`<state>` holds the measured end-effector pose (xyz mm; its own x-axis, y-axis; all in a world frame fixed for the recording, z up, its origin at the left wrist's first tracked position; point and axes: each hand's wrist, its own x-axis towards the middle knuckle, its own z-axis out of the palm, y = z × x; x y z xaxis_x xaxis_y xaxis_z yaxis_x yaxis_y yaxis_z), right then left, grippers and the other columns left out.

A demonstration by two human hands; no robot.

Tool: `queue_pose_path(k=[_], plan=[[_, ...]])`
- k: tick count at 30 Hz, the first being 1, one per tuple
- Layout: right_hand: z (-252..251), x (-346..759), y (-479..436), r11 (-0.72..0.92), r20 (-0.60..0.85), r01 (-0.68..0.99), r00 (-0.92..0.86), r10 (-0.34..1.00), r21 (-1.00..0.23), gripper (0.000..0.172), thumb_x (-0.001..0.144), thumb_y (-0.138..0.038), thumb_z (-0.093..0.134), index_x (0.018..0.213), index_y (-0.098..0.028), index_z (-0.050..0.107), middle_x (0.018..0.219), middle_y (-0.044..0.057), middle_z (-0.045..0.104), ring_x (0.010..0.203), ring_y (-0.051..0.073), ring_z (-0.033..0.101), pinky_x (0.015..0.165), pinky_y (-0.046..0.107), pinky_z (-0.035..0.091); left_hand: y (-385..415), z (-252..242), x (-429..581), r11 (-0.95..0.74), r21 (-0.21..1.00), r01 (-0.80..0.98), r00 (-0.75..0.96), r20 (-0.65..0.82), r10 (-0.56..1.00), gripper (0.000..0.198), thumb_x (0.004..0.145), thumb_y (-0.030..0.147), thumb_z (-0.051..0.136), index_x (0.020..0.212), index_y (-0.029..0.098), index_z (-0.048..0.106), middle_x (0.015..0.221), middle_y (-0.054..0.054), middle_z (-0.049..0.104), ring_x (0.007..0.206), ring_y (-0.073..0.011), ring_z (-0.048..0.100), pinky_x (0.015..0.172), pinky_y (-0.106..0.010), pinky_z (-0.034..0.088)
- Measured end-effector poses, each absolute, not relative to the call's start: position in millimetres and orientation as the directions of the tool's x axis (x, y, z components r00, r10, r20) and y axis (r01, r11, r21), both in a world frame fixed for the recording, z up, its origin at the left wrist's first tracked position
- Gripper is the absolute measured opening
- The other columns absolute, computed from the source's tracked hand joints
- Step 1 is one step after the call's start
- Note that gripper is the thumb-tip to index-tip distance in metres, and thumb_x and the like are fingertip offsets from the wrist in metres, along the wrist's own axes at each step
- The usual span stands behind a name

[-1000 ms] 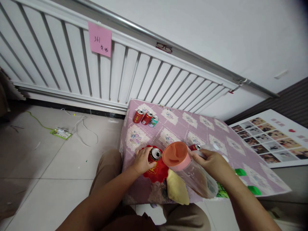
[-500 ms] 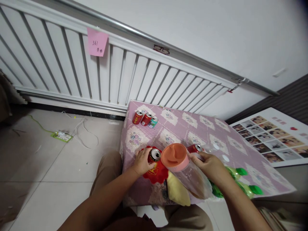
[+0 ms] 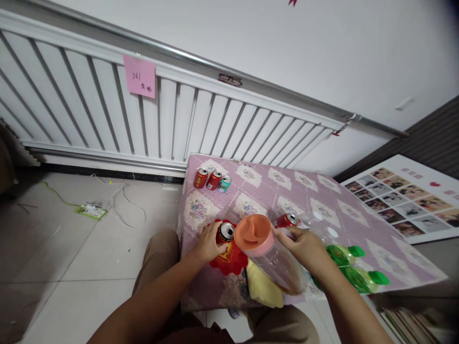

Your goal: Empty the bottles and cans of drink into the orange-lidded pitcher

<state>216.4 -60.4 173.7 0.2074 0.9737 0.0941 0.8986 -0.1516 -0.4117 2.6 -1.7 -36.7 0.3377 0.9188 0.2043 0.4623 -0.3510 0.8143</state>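
My left hand [image 3: 208,244] is wrapped round a dark-topped open can [image 3: 226,232], which stands on a scalloped red mat [image 3: 229,260]. In my right hand [image 3: 299,243] is the handle of a clear pitcher [image 3: 278,267] with an orange lid [image 3: 253,231]. The pitcher tilts toward the can, its lid beside the can's top. Some brownish liquid shows low in the pitcher. Below the lid lies a folded yellow cloth [image 3: 263,286]. Just behind my right hand a red can [image 3: 287,220] is partly hidden.
On the purple patterned tablecloth [image 3: 247,179] stand two red cans [image 3: 214,180] and a teal can [image 3: 224,184]. Green-capped bottles [image 3: 362,279] lie at the right. A photo board [image 3: 405,200] leans behind, and a radiator [image 3: 172,114] lines the wall.
The pitcher's lid has shifted slightly left relative to the can, and its body shows a little more clearly. My left hand keeps its hold on the can. The whole view has shifted slightly.
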Motion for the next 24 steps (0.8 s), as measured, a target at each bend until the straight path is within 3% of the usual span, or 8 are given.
queue_pose_path(k=[7, 24], plan=[[174.5, 215.2, -52.8, -0.177, 0.013, 0.900, 0.198, 0.980, -0.399, 0.054, 0.078, -0.070, 0.052, 0.051, -0.023, 0.048, 0.046, -0.003, 0.038, 0.047, 0.013, 0.036, 0.046, 0.028, 0.029, -1.4, -39.2, 2.9, -0.364, 0.812, 0.455, 0.328, 0.227, 0.917, 0.075, 0.068, 0.024, 0.078, 0.136, 0.024, 0.045, 0.138, -0.009, 0.059, 0.129, -0.0306, 0.054, 0.116, -0.053, 0.033], [188.6, 204.3, -43.7, -0.235, -0.049, 0.926, 0.231, 0.972, -0.294, 0.054, 0.072, -0.073, 0.050, 0.052, -0.022, 0.051, 0.048, -0.001, 0.045, 0.050, 0.015, 0.044, 0.049, 0.028, 0.031, -1.1, -35.0, 0.4, -0.365, 0.812, 0.455, 0.338, 0.221, 0.915, 0.076, 0.068, 0.027, 0.080, 0.136, 0.025, 0.046, 0.137, -0.009, 0.060, 0.128, -0.0312, 0.054, 0.116, -0.054, 0.031]])
